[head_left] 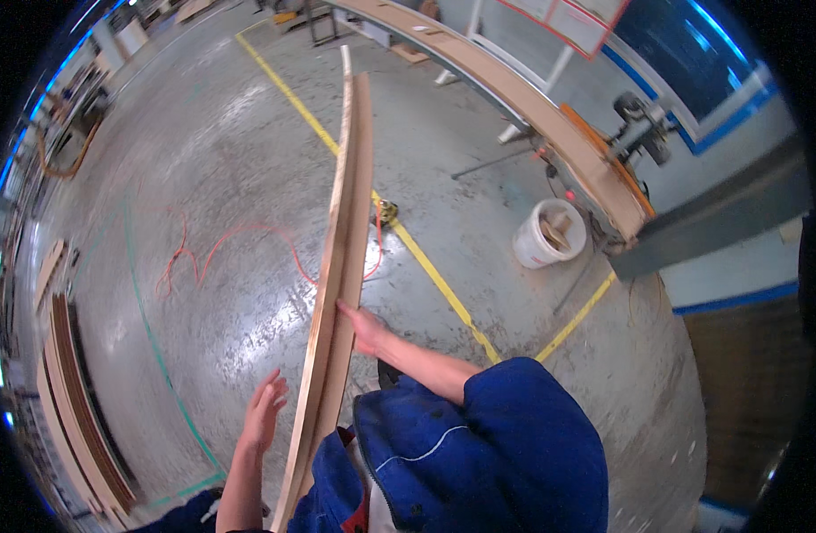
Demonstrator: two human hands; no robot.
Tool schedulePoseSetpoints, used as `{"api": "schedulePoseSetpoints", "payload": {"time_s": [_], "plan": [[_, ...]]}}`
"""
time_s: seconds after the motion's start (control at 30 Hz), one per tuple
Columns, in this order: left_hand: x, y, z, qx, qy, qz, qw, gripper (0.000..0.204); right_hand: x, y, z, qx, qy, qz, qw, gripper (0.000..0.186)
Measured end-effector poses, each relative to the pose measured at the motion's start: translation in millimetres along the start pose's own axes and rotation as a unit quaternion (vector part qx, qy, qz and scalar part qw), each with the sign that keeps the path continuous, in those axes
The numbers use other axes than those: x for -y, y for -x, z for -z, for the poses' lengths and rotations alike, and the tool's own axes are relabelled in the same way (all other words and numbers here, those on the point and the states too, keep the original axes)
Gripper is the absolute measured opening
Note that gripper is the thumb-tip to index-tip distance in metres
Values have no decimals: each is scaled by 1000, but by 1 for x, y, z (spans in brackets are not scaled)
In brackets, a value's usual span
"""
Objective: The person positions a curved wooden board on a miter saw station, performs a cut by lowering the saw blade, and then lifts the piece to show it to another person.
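Observation:
A long wooden profile (pixel 335 240), a pale narrow strip along a wider brown board, stretches from beside my body far ahead over the floor. My right hand (pixel 363 329) grips its right edge, thumb on the brown face and the other fingers hidden beneath. Left of the profile, my left hand (pixel 266 409) is raised with its fingers loosely stretched, holding nothing. A gap shows between that hand and the wood. The profile's near end is out of sight.
A white bucket (pixel 532 249) of wood offcuts stands to the right, below a long bench (pixel 505 80) by the wall. An orange hose (pixel 248 226) snakes over the floor under the profile. Stacked boards (pixel 75 417) lie at left. Yellow lines (pixel 434 275) mark the floor.

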State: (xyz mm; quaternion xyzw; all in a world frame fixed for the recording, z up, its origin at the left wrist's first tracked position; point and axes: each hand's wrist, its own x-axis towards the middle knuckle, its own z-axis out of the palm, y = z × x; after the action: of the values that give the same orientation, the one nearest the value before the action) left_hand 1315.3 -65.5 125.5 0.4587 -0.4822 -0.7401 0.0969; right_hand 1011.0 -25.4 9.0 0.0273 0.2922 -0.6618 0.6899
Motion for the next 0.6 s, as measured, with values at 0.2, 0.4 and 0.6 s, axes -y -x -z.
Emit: {"api": "schedulePoseSetpoints", "payload": {"time_s": [0.2,0.4,0.6], "plan": [[-73,-105,-111,49,-139,-88,985,73,-25,41,34,49,-19,-67,996,48],[-103,-187,-193,88,-42,89,991,80,-42,66,75,113,29,-171,978,49],[-60,-178,-226,62,-19,120,991,65,2,93,109,374,349,-200,836,45]]}}
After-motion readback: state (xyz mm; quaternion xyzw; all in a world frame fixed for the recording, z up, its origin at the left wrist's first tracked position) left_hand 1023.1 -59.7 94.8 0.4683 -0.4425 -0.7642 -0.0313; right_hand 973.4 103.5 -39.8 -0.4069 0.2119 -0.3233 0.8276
